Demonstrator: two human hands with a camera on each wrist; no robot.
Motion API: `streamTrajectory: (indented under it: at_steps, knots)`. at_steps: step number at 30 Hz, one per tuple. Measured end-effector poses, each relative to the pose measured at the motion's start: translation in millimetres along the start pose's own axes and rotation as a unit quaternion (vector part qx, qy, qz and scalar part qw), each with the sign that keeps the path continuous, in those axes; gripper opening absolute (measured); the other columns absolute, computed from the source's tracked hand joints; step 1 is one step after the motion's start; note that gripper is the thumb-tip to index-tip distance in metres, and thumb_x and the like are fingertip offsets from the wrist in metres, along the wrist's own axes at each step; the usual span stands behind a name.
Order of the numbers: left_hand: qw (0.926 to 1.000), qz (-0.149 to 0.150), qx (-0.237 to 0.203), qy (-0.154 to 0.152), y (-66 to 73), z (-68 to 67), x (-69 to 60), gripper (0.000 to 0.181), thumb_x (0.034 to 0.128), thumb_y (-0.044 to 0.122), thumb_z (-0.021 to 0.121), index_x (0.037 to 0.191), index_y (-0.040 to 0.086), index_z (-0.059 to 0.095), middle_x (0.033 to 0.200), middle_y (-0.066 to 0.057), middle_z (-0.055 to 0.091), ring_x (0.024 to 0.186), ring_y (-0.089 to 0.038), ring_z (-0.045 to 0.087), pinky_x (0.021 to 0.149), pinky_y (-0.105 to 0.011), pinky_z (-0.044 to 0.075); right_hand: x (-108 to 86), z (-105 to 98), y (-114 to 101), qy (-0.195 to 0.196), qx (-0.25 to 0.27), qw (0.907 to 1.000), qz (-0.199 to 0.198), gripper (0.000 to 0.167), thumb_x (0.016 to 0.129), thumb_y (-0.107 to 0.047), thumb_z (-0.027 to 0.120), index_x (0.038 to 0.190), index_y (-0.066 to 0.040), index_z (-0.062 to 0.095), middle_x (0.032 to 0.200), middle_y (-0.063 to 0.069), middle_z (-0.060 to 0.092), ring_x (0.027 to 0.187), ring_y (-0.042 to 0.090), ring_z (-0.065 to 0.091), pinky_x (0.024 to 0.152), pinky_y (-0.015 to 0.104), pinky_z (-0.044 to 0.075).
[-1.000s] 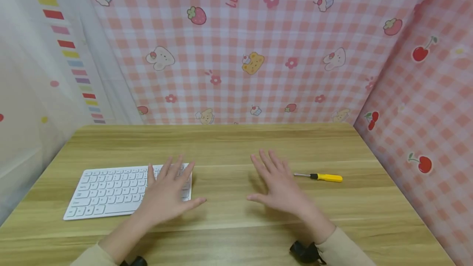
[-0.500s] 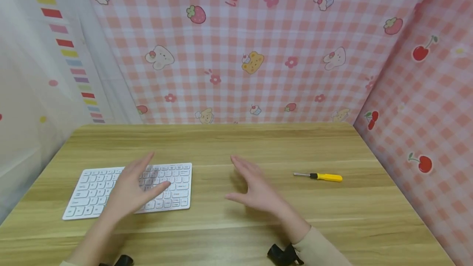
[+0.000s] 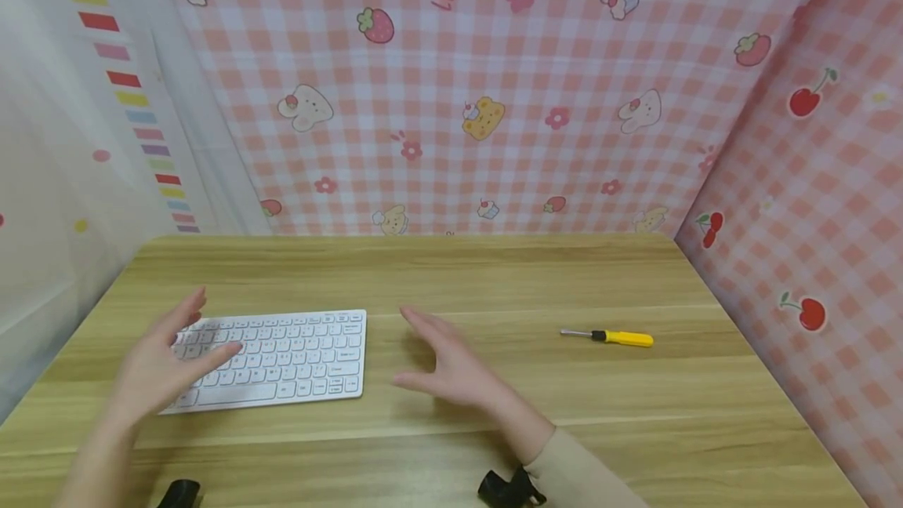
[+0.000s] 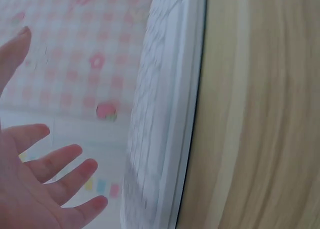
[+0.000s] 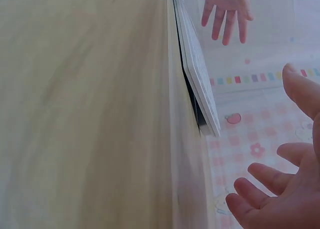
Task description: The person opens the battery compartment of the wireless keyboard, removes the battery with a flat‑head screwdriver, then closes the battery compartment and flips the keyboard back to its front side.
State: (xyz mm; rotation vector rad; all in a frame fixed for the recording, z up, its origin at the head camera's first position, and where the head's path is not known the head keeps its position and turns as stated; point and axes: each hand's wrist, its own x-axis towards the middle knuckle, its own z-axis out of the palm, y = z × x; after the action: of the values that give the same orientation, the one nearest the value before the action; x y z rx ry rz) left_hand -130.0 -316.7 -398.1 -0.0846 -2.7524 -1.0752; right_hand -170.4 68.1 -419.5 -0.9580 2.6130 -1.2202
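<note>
A white keyboard (image 3: 282,351) lies on the left part of the wooden table. Above its left end is my left hand (image 3: 158,359), thumb and fingers spread, holding nothing; the left wrist view shows this hand (image 4: 45,184) beside the keyboard (image 4: 155,119) with a gap between. My right hand (image 3: 451,363) hovers to the right of the keyboard, fingers extended and thumb apart, empty. In the right wrist view the right hand (image 5: 285,189) is at the right edge, the keyboard (image 5: 197,69) beyond it, and the left hand (image 5: 227,9) farther off.
A screwdriver (image 3: 621,338) with a yellow handle lies on the right side of the wooden table (image 3: 451,273), its tip pointing left. Pink checked cloth (image 3: 423,61) hangs behind the table and along its right side; whitish cloth (image 3: 49,179) hangs on the left.
Both hands have moved left, the left one from the keyboard's right part to its left end, the right one from near the screwdriver toward the keyboard. Keyboard and screwdriver have stayed in place.
</note>
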Motion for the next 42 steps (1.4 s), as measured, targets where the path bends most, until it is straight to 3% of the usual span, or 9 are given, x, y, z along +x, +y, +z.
streamTrajectory:
  at_steps: [6, 13, 18, 23, 26, 29, 33, 36, 42]
  knots:
    - [0.9997, -0.021, -0.013, 0.001, -29.7, -15.4, -9.5, 0.093, 0.0905, 0.033, 0.073, 0.16, 0.021, 0.012, 0.161, -0.018, 0.022, 0.141, -0.032, 0.032, 0.112, -0.025, 0.021, 6.5, 7, -2, -0.01, 0.019, 0.9997, 0.01, 0.093, 0.083, -0.037, 0.08, 0.157, -0.012, 0.029, 0.153, 0.011, 0.039, 0.138, 0.029, 0.039, 0.113, 0.049, 0.03]
    - [0.9987, -0.038, -0.032, -0.004, -54.3, -23.9, -17.9, 0.095, 0.093, 0.028, 0.071, 0.159, 0.03, 0.003, 0.163, -0.014, 0.011, 0.147, -0.032, 0.019, 0.118, -0.052, 0.011, 14.5, 15, -1, -0.031, 0.071, 0.9969, 0.012, 0.09, 0.086, -0.03, 0.079, 0.156, -0.008, 0.028, 0.154, 0.012, 0.038, 0.131, 0.029, 0.046, 0.106, 0.038, 0.041]
    - [0.9982, -0.047, -0.037, 0.003, -71.5, -28.9, -22.9, 0.093, 0.0924, 0.027, 0.072, 0.158, 0.036, 0.007, 0.163, 0.007, 0.014, 0.126, 0.018, 0.023, 0.094, 0.002, 0.02, 20.9, 22, 1, -0.044, 0.075, 0.9961, 0.015, 0.09, 0.085, -0.027, 0.08, 0.156, -0.008, 0.029, 0.148, 0.013, 0.044, 0.117, 0.027, 0.052, 0.093, 0.029, 0.048]
    - [0.9965, -0.063, -0.047, -0.03, -84.4, -33.1, -23.6, 0.094, 0.0936, 0.025, 0.071, 0.158, 0.034, 0.003, 0.161, -0.024, 0.014, 0.141, -0.028, 0.034, 0.077, 0.002, 0.03, 26.6, 29, 1, -0.053, 0.083, 0.9949, 0.022, 0.09, 0.084, -0.026, 0.081, 0.156, -0.009, 0.029, 0.145, 0.013, 0.049, 0.11, 0.02, 0.056, 0.085, 0.023, 0.048]
    - [0.9959, -0.065, -0.046, -0.044, -90.5, -35.0, -24.4, 0.095, 0.0936, 0.024, 0.071, 0.158, 0.03, 0.001, 0.153, -0.039, 0.017, 0.125, -0.009, 0.051, 0.073, 0.0, 0.032, 28.9, 35, 0, -0.06, 0.116, 0.9908, 0.036, 0.091, 0.083, -0.022, 0.082, 0.156, -0.011, 0.03, 0.144, 0.013, 0.051, 0.108, 0.016, 0.058, 0.084, 0.021, 0.049]
    - [0.996, -0.056, -0.054, -0.045, -95.7, -37.0, -26.5, 0.095, 0.0933, 0.02, 0.071, 0.159, 0.028, 0.002, 0.149, -0.043, 0.022, 0.099, 0.023, 0.039, 0.072, -0.002, 0.033, 30.5, 39, -2, -0.065, 0.156, 0.9843, 0.051, 0.09, 0.083, -0.018, 0.083, 0.156, -0.012, 0.031, 0.143, 0.012, 0.053, 0.106, 0.012, 0.059, 0.086, 0.021, 0.049]
    - [0.9961, -0.037, -0.064, -0.048, -101.5, -39.0, -29.8, 0.096, 0.0921, 0.012, 0.071, 0.16, 0.02, 0.004, 0.138, 0.003, 0.053, 0.096, 0.021, 0.044, 0.073, -0.004, 0.038, 33.3, 42, -4, -0.065, 0.187, 0.9781, 0.064, 0.088, 0.083, -0.014, 0.082, 0.155, -0.012, 0.032, 0.14, 0.011, 0.055, 0.102, 0.01, 0.06, 0.086, 0.021, 0.05]
    - [0.9958, -0.024, -0.067, -0.057, -104.0, -39.8, -31.7, 0.094, 0.0907, 0.007, 0.072, 0.159, 0.012, 0.007, 0.115, 0.035, 0.044, 0.094, 0.016, 0.049, 0.071, -0.007, 0.043, 35.5, 43, -5, -0.061, 0.194, 0.9765, 0.071, 0.087, 0.083, -0.011, 0.081, 0.155, -0.011, 0.033, 0.136, 0.012, 0.058, 0.099, 0.011, 0.061, 0.085, 0.021, 0.049]
    - [0.9937, -0.025, -0.073, -0.082, -101.5, -38.9, -32.1, 0.087, 0.0909, 0.006, 0.071, 0.156, 0.0, 0.014, 0.111, 0.037, 0.047, 0.092, 0.01, 0.055, 0.068, -0.015, 0.05, 36.7, 44, -6, -0.055, 0.205, 0.9737, 0.082, 0.084, 0.083, -0.006, 0.081, 0.154, -0.008, 0.035, 0.131, 0.012, 0.059, 0.101, 0.014, 0.061, 0.086, 0.02, 0.049]
